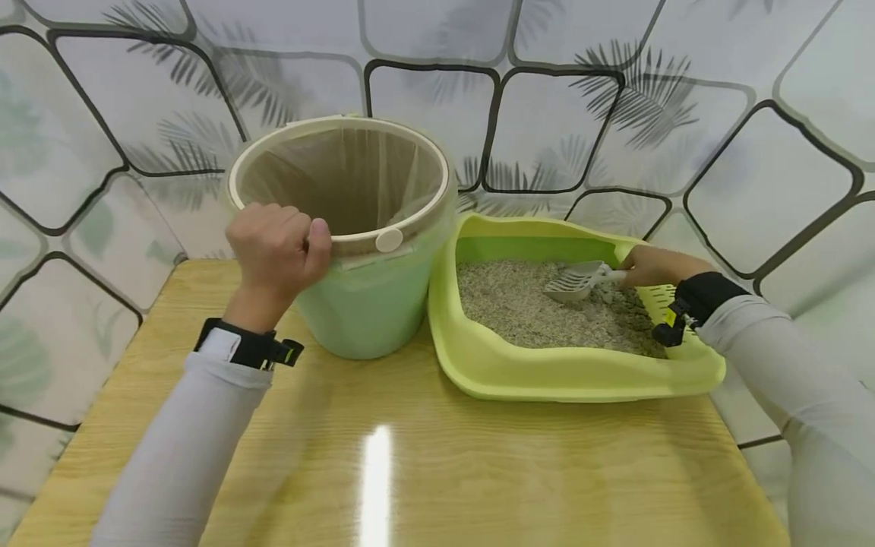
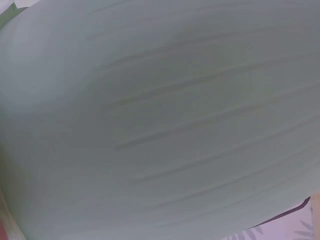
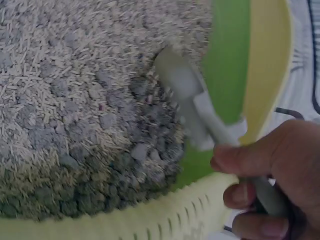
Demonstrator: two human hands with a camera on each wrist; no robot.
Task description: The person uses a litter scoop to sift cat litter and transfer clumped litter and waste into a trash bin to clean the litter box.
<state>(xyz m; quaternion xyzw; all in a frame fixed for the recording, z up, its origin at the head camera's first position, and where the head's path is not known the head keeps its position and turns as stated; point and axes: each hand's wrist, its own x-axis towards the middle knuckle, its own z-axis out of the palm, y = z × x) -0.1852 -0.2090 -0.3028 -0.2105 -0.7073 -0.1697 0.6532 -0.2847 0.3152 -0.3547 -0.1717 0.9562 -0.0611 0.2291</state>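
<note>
My left hand [image 1: 273, 243] grips the near-left rim of a pale green trash bin [image 1: 369, 319], fingers curled over the edge. A clear plastic bag [image 1: 406, 178] lines the bin, held under its cream ring. In the left wrist view, the ribbed bin wall [image 2: 200, 110] fills nearly everything and hides that hand. My right hand [image 1: 659, 266] holds a grey-white slotted litter scoop [image 1: 577, 285] by its handle. The scoop's head rests at the litter [image 1: 502, 308] inside a yellow-green litter box [image 1: 519, 372]. Dark clumps [image 3: 150, 125] lie beside the scoop [image 3: 182, 82] in the right wrist view.
Both containers stand side by side on a wooden table [image 1: 437, 463], the bin left of the box. Behind them hangs a patterned wall covering [image 1: 431, 114]. A slotted step [image 1: 659, 300] forms the box's right end, beneath the right wrist.
</note>
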